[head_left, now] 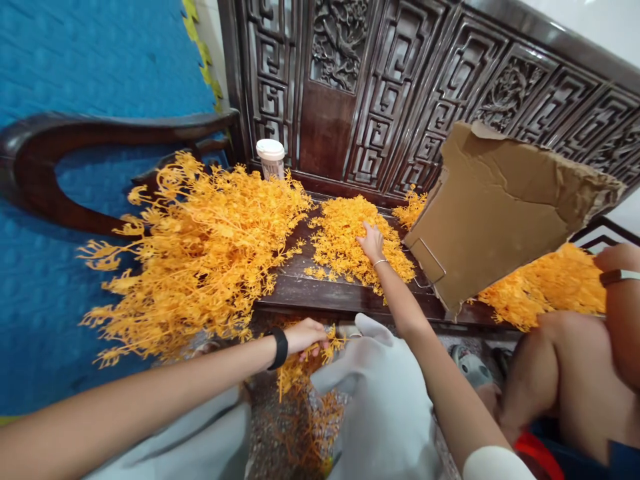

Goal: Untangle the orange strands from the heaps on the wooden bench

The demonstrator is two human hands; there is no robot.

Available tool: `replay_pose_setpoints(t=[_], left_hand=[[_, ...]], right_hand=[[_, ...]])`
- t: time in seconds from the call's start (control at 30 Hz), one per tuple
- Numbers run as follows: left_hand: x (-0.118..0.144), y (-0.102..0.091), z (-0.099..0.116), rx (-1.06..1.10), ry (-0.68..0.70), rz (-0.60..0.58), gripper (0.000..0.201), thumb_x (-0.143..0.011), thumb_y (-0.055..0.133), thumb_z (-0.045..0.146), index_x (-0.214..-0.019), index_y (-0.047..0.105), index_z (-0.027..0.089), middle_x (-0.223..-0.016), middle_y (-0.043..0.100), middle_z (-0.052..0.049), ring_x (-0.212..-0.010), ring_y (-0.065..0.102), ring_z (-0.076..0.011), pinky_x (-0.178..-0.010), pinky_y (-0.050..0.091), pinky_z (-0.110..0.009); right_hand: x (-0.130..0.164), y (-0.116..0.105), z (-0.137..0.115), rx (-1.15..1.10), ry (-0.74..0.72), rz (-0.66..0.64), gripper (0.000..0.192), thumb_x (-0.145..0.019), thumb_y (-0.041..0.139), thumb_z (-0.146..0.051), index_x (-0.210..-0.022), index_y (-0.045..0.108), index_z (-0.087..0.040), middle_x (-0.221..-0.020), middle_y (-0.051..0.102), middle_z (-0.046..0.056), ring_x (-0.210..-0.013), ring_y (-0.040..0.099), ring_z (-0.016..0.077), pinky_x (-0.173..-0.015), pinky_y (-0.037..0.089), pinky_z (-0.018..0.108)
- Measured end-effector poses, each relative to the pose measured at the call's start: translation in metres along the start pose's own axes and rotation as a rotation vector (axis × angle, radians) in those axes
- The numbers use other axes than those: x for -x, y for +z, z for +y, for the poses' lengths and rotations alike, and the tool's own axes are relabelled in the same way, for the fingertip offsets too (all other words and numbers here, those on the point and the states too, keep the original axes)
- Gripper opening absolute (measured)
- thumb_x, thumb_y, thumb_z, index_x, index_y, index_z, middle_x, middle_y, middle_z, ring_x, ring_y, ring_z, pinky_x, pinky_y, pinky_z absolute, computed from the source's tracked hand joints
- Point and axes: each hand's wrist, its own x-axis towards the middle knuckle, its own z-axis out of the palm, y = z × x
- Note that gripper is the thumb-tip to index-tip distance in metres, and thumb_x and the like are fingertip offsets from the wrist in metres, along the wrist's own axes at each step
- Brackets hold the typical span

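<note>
My left hand [307, 339], with a black band at the wrist, is closed around an orange artificial plant sprig [334, 343] above my lap. Orange tips stick out past its fingers. My right hand [371, 243], with a thin bracelet, reaches onto a pile of small orange plastic plant pieces [345, 227] on the dark wooden bench [300, 288]. Its fingers look apart and touch the top of the pile; their tips are partly lost among the pieces. A large heap of long orange stems [200, 253] lies left of that pile and overhangs the bench.
A cardboard sheet [500, 213] leans on the bench at right, with another orange pile [550, 283] behind it. A white-lidded tub [271, 159] stands against the carved backrest [330, 127]. Another person's bare leg [565, 367] is at right. Orange bits litter the floor.
</note>
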Motion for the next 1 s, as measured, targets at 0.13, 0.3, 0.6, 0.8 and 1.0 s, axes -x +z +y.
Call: replay_pose_setpoints(t=[0.13,0.3,0.6,0.8,1.0], left_hand=[[0.002,0.000,0.007,0.010,0.019,0.005,0.018,-0.075,0.047,0.022,-0.058,0.051,0.015,-0.035,0.044,0.007,-0.027,0.030,-0.0056,-0.034,0.027,-0.020],[0.005,0.000,0.009,0.001,0.024,0.012,0.017,-0.074,0.047,0.022,-0.059,0.051,0.015,-0.035,0.044,0.007,-0.027,0.031,-0.0052,-0.034,0.026,-0.019],[0.003,-0.005,0.001,0.009,0.055,0.053,0.027,-0.068,0.057,0.038,-0.055,0.050,0.015,-0.034,0.042,0.007,-0.029,0.031,-0.0051,-0.033,0.025,-0.020],[0.006,-0.006,0.003,-0.011,0.042,0.049,0.019,-0.072,0.050,0.026,-0.056,0.050,0.015,-0.034,0.042,0.007,-0.029,0.031,-0.0053,-0.034,0.027,-0.020],[0.003,-0.006,0.001,0.014,0.080,0.057,0.025,-0.068,0.056,0.037,-0.056,0.051,0.016,-0.035,0.044,0.006,-0.030,0.032,-0.0057,-0.033,0.026,-0.020]], right_hand=[[0.001,-0.011,-0.004,0.107,0.034,-0.082,0.046,-0.078,0.053,-0.032,-0.122,0.051,-0.019,-0.109,0.055,0.014,-0.092,0.058,0.0252,-0.082,0.042,0.036],[-0.007,-0.024,-0.005,0.112,0.024,-0.034,0.043,-0.081,0.051,-0.032,-0.121,0.052,-0.017,-0.111,0.054,0.015,-0.096,0.054,0.0242,-0.085,0.039,0.034],[-0.040,-0.051,-0.008,0.073,0.007,0.058,0.044,-0.079,0.052,-0.030,-0.120,0.053,-0.017,-0.106,0.058,0.014,-0.098,0.053,0.0243,-0.087,0.039,0.035],[-0.056,-0.065,-0.014,-0.036,0.000,0.149,0.040,-0.076,0.055,-0.029,-0.113,0.057,-0.013,-0.096,0.061,0.012,-0.089,0.055,0.0217,-0.083,0.040,0.034],[-0.088,-0.092,-0.018,-0.215,0.150,0.311,0.034,-0.072,0.056,-0.029,-0.102,0.060,-0.015,-0.089,0.061,0.008,-0.082,0.054,0.0178,-0.078,0.042,0.035]])
